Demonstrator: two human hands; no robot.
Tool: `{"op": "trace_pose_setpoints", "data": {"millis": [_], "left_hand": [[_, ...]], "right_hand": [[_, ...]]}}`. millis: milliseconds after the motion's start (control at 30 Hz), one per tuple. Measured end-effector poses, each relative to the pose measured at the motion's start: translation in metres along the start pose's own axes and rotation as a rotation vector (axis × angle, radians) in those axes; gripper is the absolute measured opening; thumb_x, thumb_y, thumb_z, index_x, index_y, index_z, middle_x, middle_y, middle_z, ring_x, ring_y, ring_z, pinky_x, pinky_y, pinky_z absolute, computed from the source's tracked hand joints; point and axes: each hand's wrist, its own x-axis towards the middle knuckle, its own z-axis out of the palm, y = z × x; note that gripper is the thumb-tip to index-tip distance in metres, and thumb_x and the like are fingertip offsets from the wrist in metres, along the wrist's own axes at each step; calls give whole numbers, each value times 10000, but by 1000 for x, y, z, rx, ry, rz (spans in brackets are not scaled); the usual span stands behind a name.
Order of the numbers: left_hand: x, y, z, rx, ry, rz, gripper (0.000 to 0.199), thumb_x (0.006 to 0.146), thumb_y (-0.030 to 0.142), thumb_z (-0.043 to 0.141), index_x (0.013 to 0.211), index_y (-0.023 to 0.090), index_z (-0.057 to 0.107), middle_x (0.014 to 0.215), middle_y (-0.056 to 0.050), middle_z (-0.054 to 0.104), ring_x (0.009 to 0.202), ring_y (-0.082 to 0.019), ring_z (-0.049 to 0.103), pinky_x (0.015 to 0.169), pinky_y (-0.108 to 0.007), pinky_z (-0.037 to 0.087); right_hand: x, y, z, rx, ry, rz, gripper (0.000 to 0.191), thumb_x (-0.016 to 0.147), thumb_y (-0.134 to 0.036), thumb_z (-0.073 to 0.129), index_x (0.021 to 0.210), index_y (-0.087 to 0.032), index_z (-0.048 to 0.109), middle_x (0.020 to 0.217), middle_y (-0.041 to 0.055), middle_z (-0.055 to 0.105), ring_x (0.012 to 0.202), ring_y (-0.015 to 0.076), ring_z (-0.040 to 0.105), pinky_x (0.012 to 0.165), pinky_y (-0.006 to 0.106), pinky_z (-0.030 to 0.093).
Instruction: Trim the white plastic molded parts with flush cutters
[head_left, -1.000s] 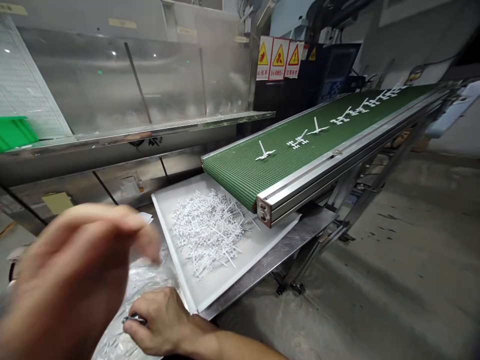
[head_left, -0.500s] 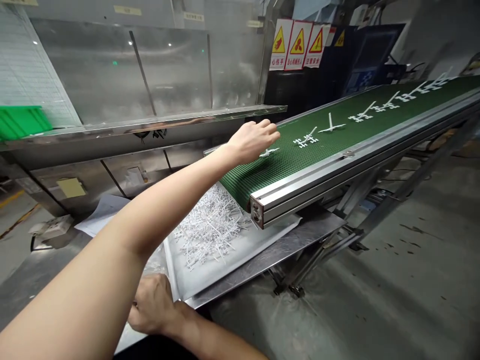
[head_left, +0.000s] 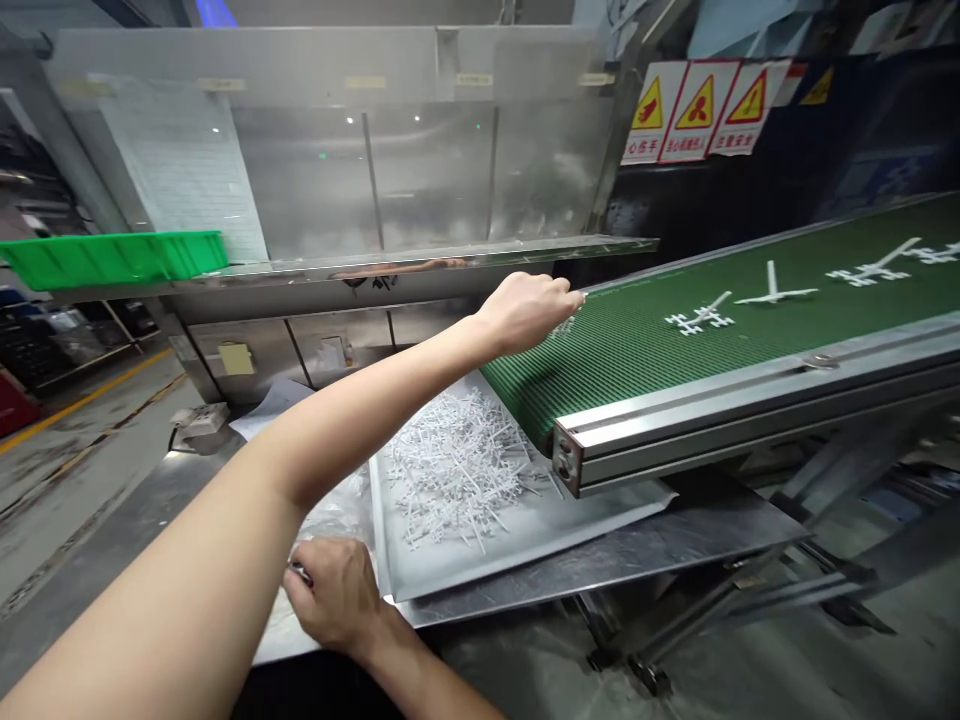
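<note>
My left hand (head_left: 529, 312) reaches over the near end of the green conveyor belt (head_left: 615, 340), its fingers closed on a white plastic part (head_left: 564, 326), mostly hidden behind the hand. Further up the belt lie more white branched plastic parts (head_left: 701, 315). Low in the view, my right hand (head_left: 337, 592) is closed in a fist beside the tray. A bit of dark, shiny metal shows by its thumb, too little to name. A heap of thin white plastic pieces (head_left: 457, 465) lies in the metal tray (head_left: 480, 565) under the belt's end.
The conveyor's aluminium side rail (head_left: 720, 400) ends in a square corner near the tray. A steel shelf edge (head_left: 420, 265) runs behind my left arm, with a green bin (head_left: 120, 260) on it. Warning signs (head_left: 694, 112) hang at the back right.
The view has swung left, so the scene sits further right. My left hand's fingers have curled down onto a white part on the belt. My right hand stays in a fist.
</note>
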Motion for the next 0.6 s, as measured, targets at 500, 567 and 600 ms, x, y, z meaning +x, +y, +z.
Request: {"op": "trace_pose_setpoints", "data": {"millis": [500, 567, 600], "left_hand": [[-458, 62, -51, -472, 272, -1084, 309, 1090, 500, 626, 1190, 242, 763, 1011, -7, 850, 773, -161, 818, 750, -220, 642], [-498, 73, -33, -530, 228, -1242, 416, 1039, 633, 638, 1169, 259, 767, 1039, -4, 854, 825, -202, 839, 739, -239, 660], [-512, 78, -22, -576, 211, -1295, 447, 1013, 678, 649, 1140, 264, 757, 1004, 9, 850, 809, -211, 840, 707, -242, 659]], "right_hand": [[3, -1, 0, 199, 28, 198, 146, 1048, -304, 663, 931, -238, 720, 863, 13, 759, 801, 183, 689, 763, 298, 431], [5, -2, 0, 178, 64, 220, 128, 1034, -300, 681, 936, -242, 739, 860, 3, 772, 793, 174, 705, 753, 280, 454], [6, -3, 0, 163, 84, 228, 118, 1028, -303, 692, 944, -244, 750, 862, -2, 781, 788, 170, 715, 744, 270, 467]]}}
